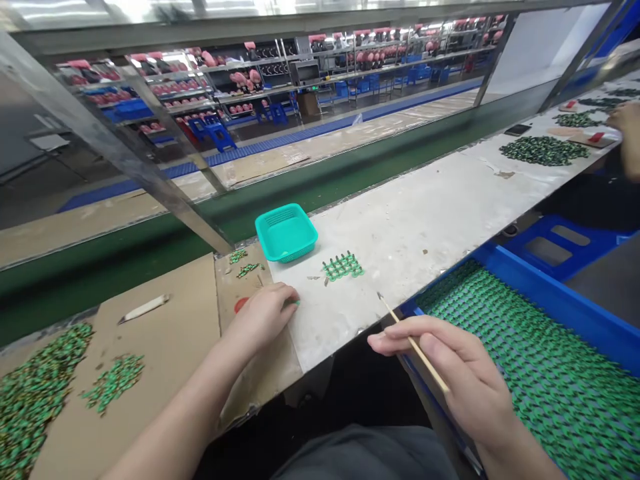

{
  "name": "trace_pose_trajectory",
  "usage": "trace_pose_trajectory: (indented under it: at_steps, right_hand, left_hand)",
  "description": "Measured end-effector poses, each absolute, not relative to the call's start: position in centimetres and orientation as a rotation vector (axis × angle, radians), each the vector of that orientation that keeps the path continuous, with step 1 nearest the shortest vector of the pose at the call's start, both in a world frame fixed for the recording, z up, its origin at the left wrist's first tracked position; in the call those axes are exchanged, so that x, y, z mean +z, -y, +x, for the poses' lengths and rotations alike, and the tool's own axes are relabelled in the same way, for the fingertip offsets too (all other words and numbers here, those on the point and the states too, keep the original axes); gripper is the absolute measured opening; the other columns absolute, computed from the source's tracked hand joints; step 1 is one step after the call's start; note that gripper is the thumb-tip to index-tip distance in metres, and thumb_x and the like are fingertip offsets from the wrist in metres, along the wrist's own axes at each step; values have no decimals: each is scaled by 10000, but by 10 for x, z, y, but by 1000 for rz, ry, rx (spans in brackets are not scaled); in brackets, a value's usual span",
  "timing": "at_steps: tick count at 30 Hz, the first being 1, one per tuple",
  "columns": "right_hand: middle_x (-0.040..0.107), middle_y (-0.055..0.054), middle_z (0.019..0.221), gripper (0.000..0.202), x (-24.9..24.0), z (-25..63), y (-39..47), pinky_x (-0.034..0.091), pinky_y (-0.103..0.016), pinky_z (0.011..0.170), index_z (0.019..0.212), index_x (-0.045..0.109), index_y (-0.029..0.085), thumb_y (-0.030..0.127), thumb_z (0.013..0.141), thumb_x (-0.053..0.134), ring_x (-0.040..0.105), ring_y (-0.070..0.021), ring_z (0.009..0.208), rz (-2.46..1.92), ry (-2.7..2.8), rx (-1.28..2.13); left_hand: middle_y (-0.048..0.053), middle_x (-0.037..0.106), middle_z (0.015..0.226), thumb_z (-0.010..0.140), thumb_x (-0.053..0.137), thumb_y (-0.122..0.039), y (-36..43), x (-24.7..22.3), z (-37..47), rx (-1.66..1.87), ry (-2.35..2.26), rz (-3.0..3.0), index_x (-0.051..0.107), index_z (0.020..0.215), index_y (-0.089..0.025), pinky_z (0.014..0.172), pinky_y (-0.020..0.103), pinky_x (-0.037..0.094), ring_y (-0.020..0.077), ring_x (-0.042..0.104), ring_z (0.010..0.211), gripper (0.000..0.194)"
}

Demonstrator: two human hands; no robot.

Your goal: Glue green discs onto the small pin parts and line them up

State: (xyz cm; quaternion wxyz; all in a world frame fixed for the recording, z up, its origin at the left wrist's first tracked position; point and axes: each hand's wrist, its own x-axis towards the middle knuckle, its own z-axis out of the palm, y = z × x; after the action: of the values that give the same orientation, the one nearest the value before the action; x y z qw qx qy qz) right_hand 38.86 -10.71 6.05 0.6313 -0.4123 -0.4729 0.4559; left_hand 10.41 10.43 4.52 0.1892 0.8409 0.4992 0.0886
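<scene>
My right hand grips a thin wooden stick with a dark tip, like a fine paintbrush, its tip pointing toward the white tabletop. My left hand rests at the edge of the brown cardboard, fingers closed on a small green piece, most of it hidden. Beyond both hands, small green pieces with dark tips stand in rows on the white surface. A turquoise plastic basket sits behind them. Partly covered by my left hand is a round red item.
Heaps of green-and-gold pieces lie on cardboard at left, near a white-handled pointed tool. A blue tray full of green pieces stands at lower right. Another person's hand is beside a dark heap.
</scene>
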Motion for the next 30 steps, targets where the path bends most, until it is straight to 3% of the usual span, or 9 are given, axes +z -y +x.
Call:
trace_pose_trajectory:
  at_steps: [4, 7, 11, 14, 19, 21, 23, 25, 30]
  right_hand:
    - [897, -68, 883, 129, 63, 382, 101, 767, -429, 864, 1041, 879, 309, 438, 1036, 877, 907, -320, 1019, -975, 1075, 1022]
    - [767, -36, 659, 386, 57, 370, 90, 692, -344, 690, 813, 800, 267, 500, 1117, 752, 826, -240, 741, -1052, 1052, 917]
    - [821, -74, 781, 492, 42, 349, 75, 679, -355, 702, 991, 881, 241, 572, 1188, 575, 804, -231, 745, -1041, 1071, 962]
    - [841, -86, 881, 474, 31, 334, 64, 673, -361, 751, 1078, 899, 240, 584, 1180, 590, 796, -231, 813, -1071, 1148, 1013]
    - [642, -2, 586, 515, 20, 308, 40, 515, -298, 544, 799, 774, 228, 597, 1140, 662, 600, -161, 553, -1043, 1093, 1125]
    - [743, -30, 685, 470, 18, 299, 31, 609, -330, 614, 969, 842, 228, 597, 1151, 618, 697, -189, 631, -970, 1018, 1221]
    - [886, -96, 1013, 462, 18, 291, 23, 724, -440, 878, 1216, 870, 235, 608, 1143, 609, 844, -260, 934, -929, 1013, 1310]
    - [897, -107, 1234, 419, 17, 283, 16, 713, -511, 1073, 1289, 858, 255, 597, 1103, 701, 860, -297, 1153, -982, 1048, 1336]
    - [892, -62, 1022, 368, 15, 262, -5, 757, -429, 924, 1220, 844, 253, 589, 1088, 776, 873, -230, 941, -1096, 1154, 1206]
  left_hand:
    - [44, 786, 841, 858, 650, -364, -94, 52, 96, 255, -1372, 2262, 747, 870, -281, 738, 366, 543, 277, 749, 830, 129]
    - [40, 833, 887, 924, 621, -421, -69, 54, 76, 302, -1389, 2146, 822, 1010, -270, 701, 340, 557, 249, 761, 784, 266]
    - [44, 863, 887, 1005, 597, -509, -22, 41, 41, 418, -1468, 2001, 836, 954, -259, 677, 325, 591, 240, 791, 762, 350]
    - [49, 846, 923, 1013, 621, -525, 4, 20, 26, 579, -1560, 1980, 843, 937, -277, 785, 365, 620, 257, 790, 863, 342]
    - [55, 746, 962, 1032, 666, -516, 18, -6, 18, 838, -1670, 2024, 871, 1012, -324, 957, 424, 575, 274, 715, 999, 281]
    - [42, 752, 976, 1069, 667, -437, 19, -8, 11, 907, -1608, 2098, 854, 1100, -318, 942, 392, 566, 247, 718, 982, 224]
    - [39, 802, 1081, 1089, 668, -310, 21, -7, 0, 947, -1446, 2285, 820, 1171, -297, 979, 369, 554, 230, 739, 1038, 173]
    - [45, 839, 1246, 1087, 674, -219, 22, -7, -11, 906, -1247, 2531, 782, 1259, -275, 1064, 375, 524, 238, 749, 1154, 211]
    - [63, 859, 1346, 1123, 618, -262, 28, -13, -21, 750, -1104, 2815, 715, 1460, -202, 1108, 416, 451, 270, 756, 1187, 356]
